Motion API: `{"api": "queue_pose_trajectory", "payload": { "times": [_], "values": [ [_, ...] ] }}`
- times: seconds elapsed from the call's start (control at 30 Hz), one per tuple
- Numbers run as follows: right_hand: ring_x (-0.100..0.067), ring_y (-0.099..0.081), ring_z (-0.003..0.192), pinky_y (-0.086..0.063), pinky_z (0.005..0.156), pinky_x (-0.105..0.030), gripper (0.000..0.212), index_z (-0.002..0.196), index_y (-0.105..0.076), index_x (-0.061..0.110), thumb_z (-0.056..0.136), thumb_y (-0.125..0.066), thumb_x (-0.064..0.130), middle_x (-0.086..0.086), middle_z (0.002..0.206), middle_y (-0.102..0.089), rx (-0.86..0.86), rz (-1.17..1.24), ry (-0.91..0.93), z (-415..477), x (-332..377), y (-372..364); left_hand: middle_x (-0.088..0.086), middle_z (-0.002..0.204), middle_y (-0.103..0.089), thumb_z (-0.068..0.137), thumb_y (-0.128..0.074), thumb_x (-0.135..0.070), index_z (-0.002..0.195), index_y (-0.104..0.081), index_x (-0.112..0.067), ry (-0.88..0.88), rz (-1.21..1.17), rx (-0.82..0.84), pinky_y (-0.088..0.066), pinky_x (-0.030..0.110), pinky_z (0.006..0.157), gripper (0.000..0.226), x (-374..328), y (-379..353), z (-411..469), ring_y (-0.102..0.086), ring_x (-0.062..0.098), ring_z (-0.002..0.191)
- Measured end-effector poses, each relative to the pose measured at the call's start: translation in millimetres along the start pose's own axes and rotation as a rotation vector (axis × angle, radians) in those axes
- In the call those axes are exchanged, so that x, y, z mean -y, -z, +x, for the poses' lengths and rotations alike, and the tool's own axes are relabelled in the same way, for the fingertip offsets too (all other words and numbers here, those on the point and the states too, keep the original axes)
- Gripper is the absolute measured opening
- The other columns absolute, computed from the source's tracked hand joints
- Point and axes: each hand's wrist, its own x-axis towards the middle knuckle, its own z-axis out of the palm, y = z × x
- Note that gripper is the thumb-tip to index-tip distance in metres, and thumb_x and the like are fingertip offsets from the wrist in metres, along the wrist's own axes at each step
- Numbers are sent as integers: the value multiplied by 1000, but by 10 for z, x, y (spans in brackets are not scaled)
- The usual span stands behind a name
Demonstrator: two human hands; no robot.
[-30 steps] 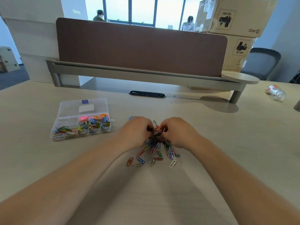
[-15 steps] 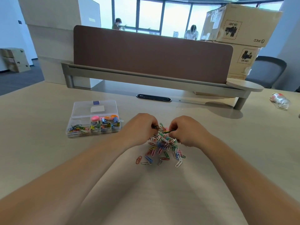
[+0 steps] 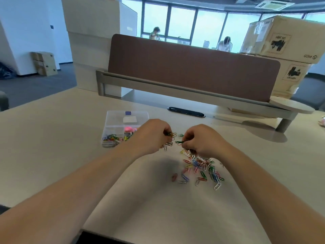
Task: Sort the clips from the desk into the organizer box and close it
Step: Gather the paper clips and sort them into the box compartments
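A loose pile of coloured paper clips (image 3: 202,166) lies on the pale desk in front of me. My left hand (image 3: 151,136) holds a small bunch of clips, some dangling below its fingers. My right hand (image 3: 200,140) pinches a few clips, a green one sticking out to the left, just above the pile. The clear plastic organizer box (image 3: 123,120) sits open to the left of my left hand, its lid folded back. Coloured clips fill its near-left compartment, and pink items sit in the one beside it, partly hidden by my left hand.
A brown desk divider (image 3: 190,67) on a grey rail runs across the back. A black cable slot (image 3: 186,112) lies behind my hands. Cardboard boxes (image 3: 284,39) are stacked at the back right. The desk's front edge is near my elbows.
My hands have lifted off the pile and drawn apart, each holding some clips. The left hand has shifted toward the organizer box. The view has tilted up and swung left.
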Motion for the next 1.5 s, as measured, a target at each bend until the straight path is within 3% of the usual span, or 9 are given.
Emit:
{"api": "queue_pose_trajectory", "payload": {
  "times": [0.2,0.37,0.5,0.73,0.9,1.03,1.3,1.5],
  "values": [
    [-9,-61,55,-45,55,-22,8,94,-71,14,91,-67,20,0,70,-68,32,27,86,360,499,-103,-7,68,-57,89,-65,-22,91,-72,-14,64,75,-84,-32,17,48,11,439,450,18,-49,4,52],
    [-10,-61,59,-47,57,-23,8,93,-71,15,91,-67,22,2,71,-66,58,9,157,721,890,-266,0,78,-68,88,-66,-21,88,-71,-13,133,70,-116,-41,20,46,10,862,740,51,-53,10,47],
    [-13,-63,63,-49,59,-25,10,95,-73,13,89,-68,19,2,74,-67,79,31,182,994,1122,-400,-6,63,-61,90,-65,-20,90,-70,-12,203,64,-98,-41,18,43,10,1142,852,92,-55,11,48],
    [-17,-65,67,-55,67,-31,11,97,-75,14,89,-68,17,0,78,-69,120,18,204,1328,1307,-631,-11,63,-57,91,-64,-23,89,-65,-22,261,80,-47,-35,13,43,2,1503,834,205,-54,5,50],
    [-16,-64,70,-52,65,-26,12,98,-75,14,90,-68,19,2,79,-67,139,-4,209,1413,1326,-731,-10,63,-58,91,-65,-22,94,-68,-19,284,45,-13,-39,15,46,6,1633,748,253,-54,6,50],
    [-17,-65,75,-52,68,-25,13,100,-75,15,90,-69,21,0,87,-69,143,-29,205,1443,1331,-786,-10,70,-62,90,-66,-23,97,-70,-20,270,51,30,-45,17,51,9,1695,701,242,-59,7,55],
    [-15,-62,74,-45,61,-18,17,105,-73,14,90,-68,20,3,87,-65,158,-43,227,1442,1353,-807,-3,94,-69,89,-66,-23,104,-72,-21,241,136,97,-44,18,61,16,1730,692,210,-58,11,76],
    [-13,-60,67,-45,58,-18,17,106,-73,13,91,-67,18,1,86,-66,176,-41,219,1448,1377,-812,-2,96,-70,89,-66,-24,103,-72,-20,216,182,119,-39,16,57,16,1711,703,221,-58,13,79]
  ]
}}
